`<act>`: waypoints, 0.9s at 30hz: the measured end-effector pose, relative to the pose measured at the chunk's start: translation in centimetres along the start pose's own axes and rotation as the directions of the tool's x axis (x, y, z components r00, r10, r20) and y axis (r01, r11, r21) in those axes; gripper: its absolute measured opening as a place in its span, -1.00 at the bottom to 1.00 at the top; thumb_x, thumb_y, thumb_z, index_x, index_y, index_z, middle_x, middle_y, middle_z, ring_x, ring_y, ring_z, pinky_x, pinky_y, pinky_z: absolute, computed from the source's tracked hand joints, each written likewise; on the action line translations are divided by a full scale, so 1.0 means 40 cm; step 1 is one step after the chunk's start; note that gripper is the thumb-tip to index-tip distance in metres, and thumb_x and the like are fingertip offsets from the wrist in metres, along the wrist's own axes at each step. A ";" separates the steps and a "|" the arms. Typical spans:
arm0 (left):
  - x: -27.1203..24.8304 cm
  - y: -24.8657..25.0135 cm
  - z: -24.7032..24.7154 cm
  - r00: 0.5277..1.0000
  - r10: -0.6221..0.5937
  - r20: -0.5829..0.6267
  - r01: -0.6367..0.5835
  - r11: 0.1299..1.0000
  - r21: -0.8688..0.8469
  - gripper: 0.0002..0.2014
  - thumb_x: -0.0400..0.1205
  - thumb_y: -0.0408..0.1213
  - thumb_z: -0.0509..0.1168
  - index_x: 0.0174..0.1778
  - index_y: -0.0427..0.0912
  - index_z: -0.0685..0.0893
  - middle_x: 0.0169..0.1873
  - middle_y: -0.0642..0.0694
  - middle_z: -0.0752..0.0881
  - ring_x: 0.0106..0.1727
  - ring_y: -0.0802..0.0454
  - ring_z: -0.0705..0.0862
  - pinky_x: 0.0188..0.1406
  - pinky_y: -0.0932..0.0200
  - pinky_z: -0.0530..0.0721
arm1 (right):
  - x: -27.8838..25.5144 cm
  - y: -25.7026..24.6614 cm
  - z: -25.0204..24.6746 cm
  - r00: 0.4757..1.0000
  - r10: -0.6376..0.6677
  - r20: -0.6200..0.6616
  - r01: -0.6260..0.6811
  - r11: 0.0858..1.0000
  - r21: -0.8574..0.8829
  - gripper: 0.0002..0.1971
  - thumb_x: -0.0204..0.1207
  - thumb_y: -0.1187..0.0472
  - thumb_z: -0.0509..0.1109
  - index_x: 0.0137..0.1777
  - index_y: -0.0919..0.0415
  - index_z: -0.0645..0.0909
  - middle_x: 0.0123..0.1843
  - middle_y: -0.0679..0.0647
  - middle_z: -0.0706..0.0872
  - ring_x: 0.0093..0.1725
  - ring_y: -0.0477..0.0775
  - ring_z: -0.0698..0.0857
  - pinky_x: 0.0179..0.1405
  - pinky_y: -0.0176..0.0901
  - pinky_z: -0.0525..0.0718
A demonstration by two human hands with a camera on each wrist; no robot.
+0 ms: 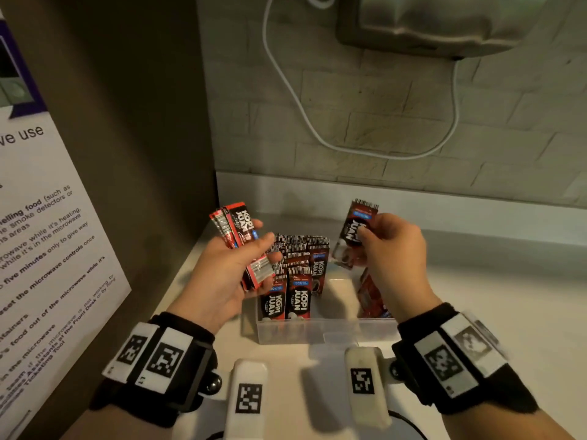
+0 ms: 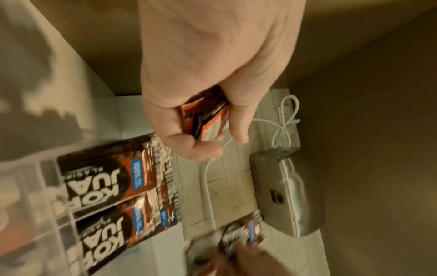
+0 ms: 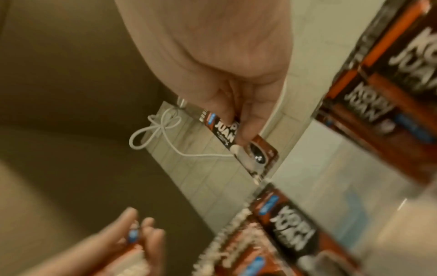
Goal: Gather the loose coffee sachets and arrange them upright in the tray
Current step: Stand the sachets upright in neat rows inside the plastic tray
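Observation:
A clear plastic tray point(image 1: 327, 331) sits on the white counter. Several black-and-red coffee sachets point(image 1: 298, 274) stand upright in its left half, seen close in the left wrist view point(image 2: 113, 179). A few more sachets point(image 1: 370, 295) lean in its right end. My left hand point(image 1: 232, 265) grips a small bundle of sachets point(image 1: 241, 242) above the tray's left side; the left wrist view shows the bundle point(image 2: 203, 115) between thumb and fingers. My right hand point(image 1: 386, 246) pinches a single sachet point(image 1: 357, 230) above the tray's right side, also in the right wrist view point(image 3: 234, 134).
A brown cabinet side with a printed notice point(image 1: 47, 233) stands at the left. A tiled wall point(image 1: 381, 128) with a hanging white cable point(image 1: 295, 87) and a metal appliance point(image 1: 438, 23) rises behind. The counter point(image 1: 476, 296) extends to the right of the tray.

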State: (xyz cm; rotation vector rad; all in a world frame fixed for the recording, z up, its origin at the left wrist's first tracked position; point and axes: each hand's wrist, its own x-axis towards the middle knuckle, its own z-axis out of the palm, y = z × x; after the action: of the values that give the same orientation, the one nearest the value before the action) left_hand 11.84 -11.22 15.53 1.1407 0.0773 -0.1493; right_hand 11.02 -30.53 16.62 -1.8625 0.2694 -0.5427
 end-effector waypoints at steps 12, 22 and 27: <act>-0.010 0.019 -0.021 0.994 -0.059 -0.093 0.051 0.995 -0.084 -0.82 0.71 -0.23 0.20 -0.05 -0.21 0.68 -0.21 -0.16 0.81 -0.30 0.03 0.78 -0.66 0.25 0.58 | 0.029 0.109 0.063 0.898 0.347 0.271 -0.327 0.938 -0.119 -0.78 0.53 0.50 0.37 -0.29 0.26 0.50 -0.12 0.27 0.74 -0.27 0.22 0.80 -0.31 -0.03 0.81; -0.014 0.007 -0.024 0.991 -0.042 -0.125 0.034 0.997 -0.065 -0.86 0.64 -0.24 0.34 0.09 -0.11 0.62 -0.19 -0.15 0.80 -0.31 0.02 0.82 -0.62 0.23 0.62 | 0.014 0.141 0.084 0.909 0.311 0.277 -0.330 0.944 0.023 -0.82 0.52 0.47 0.40 -0.27 0.26 0.56 -0.24 0.20 0.75 -0.34 0.06 0.75 -0.33 -0.15 0.77; -0.018 0.005 -0.015 0.991 -0.054 -0.119 0.047 0.997 -0.061 -0.97 0.65 -0.22 0.33 -0.04 -0.07 0.64 -0.33 -0.07 0.82 -0.31 0.03 0.82 -0.56 0.21 0.62 | 0.021 0.150 0.089 0.910 0.317 0.267 -0.333 0.943 0.016 -0.85 0.51 0.46 0.42 -0.25 0.27 0.58 -0.19 0.26 0.76 -0.28 0.13 0.75 -0.21 -0.02 0.78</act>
State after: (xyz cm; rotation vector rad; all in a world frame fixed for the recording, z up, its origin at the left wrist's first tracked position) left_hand 11.19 -10.55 15.57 1.0892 0.2164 -0.1227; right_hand 13.95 -30.07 10.26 -1.7581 0.3742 -0.0726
